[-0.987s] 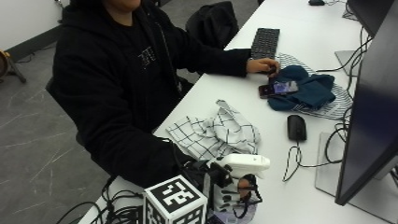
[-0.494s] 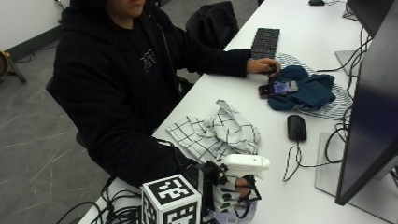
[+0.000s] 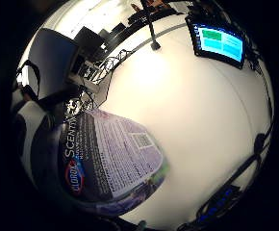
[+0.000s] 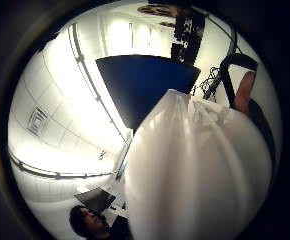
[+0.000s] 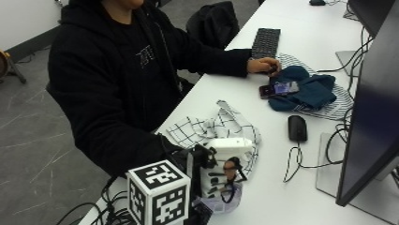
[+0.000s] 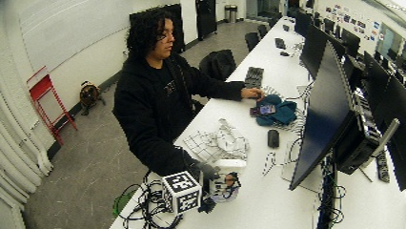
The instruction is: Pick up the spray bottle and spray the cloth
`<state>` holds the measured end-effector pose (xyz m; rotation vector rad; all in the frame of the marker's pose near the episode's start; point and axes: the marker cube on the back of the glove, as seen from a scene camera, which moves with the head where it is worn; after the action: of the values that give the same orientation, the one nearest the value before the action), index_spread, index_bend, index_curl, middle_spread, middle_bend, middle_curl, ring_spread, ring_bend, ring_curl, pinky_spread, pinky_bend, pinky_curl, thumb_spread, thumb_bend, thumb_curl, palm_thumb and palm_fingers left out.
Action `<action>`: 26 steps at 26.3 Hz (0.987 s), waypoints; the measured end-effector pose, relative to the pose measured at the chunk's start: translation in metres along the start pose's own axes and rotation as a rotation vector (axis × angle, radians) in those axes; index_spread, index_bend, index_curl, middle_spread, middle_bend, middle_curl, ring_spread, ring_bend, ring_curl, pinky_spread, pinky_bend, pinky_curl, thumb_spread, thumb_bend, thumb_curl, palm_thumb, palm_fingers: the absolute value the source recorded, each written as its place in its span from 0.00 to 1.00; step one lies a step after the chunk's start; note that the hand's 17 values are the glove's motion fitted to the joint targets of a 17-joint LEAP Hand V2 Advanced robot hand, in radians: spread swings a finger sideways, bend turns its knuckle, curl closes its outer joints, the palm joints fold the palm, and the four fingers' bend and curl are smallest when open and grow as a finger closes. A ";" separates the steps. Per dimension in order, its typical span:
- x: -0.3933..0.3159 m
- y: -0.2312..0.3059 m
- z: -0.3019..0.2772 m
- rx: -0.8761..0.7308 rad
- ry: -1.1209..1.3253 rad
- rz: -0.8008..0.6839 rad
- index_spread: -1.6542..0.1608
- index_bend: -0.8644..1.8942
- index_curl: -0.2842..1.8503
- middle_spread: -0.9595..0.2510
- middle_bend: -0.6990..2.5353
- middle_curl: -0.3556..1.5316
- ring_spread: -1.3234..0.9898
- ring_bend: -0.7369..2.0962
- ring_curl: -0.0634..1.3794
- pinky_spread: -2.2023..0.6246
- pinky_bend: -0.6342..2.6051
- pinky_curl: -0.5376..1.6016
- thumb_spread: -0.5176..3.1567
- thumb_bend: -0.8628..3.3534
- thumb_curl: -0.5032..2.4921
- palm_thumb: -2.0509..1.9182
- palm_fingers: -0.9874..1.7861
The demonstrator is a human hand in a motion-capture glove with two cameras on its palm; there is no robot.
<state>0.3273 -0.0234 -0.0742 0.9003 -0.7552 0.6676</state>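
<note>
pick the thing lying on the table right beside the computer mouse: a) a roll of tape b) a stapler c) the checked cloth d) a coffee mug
c: in the outside view the checked cloth lies crumpled on the white table just beside the black mouse, past the spray bottle that the gloved right hand grips.

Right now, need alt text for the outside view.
A person seated at a white table grips a white-topped spray bottle in the gloved right hand, beside a crumpled checked cloth. Their bare hand rests near a keyboard.
</note>
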 end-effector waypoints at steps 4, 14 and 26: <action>-0.034 0.014 -0.011 -0.102 0.061 -0.085 0.74 0.40 0.34 0.60 0.37 0.45 0.47 0.51 0.37 0.66 0.33 0.43 0.25 0.20 0.39 0.75 0.86; -0.112 0.064 0.019 -0.528 0.473 -0.391 0.74 0.41 0.36 0.60 0.38 0.46 0.47 0.52 0.37 0.66 0.33 0.43 0.23 0.20 0.40 0.75 0.86; -0.127 0.091 0.099 -0.802 1.285 -0.493 0.74 0.41 0.38 0.60 0.38 0.46 0.47 0.52 0.37 0.67 0.33 0.43 0.22 0.20 0.42 0.75 0.86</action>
<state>0.1568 -0.0913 -0.0961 -0.1829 0.3773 0.3190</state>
